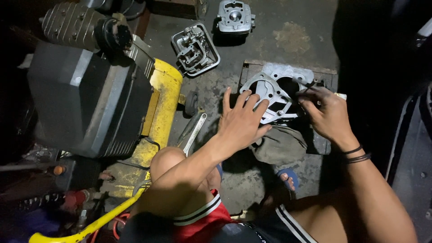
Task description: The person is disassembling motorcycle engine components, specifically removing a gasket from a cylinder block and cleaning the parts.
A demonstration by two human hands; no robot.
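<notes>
- Stained concrete floor [274, 40], dim workshop, seen from above; person sits low w/ knees up.
- Engine cylinder block [274, 96], silver metal w/ round bore, sits centre-right on a board [324, 74] on the floor, just far of the person's feet.
- Left hand [240, 121]: open, fingers spread flat, pressing on the near-left face of the cylinder block; not gripping anything.
- Right hand [326, 114]: fingers curled in at the right edge of the block, pinching a small dark tool [308, 85] whose tip reaches the block's rim; can't tell exactly what kind of tool. Black bands on that wrist.
- Grey-green rag [281, 144] lies bunched just near of the block, touching it, between the two hands.
- Wrench [194, 130] lies on the floor left of the left hand, beside the yellow machine.
- Yellow machine base [164, 103] w/ big dark grey housing [85, 99] on it fills the left side.
- Finned cylinder [74, 22] far left, above the housing.
- Open metal engine cover [195, 49] far centre on the floor; cylinder head [235, 17] just beyond it, apart.
- Yellow handle [90, 227] near left corner.
- Blue sandal [288, 177] on the foot near of the rag.
</notes>
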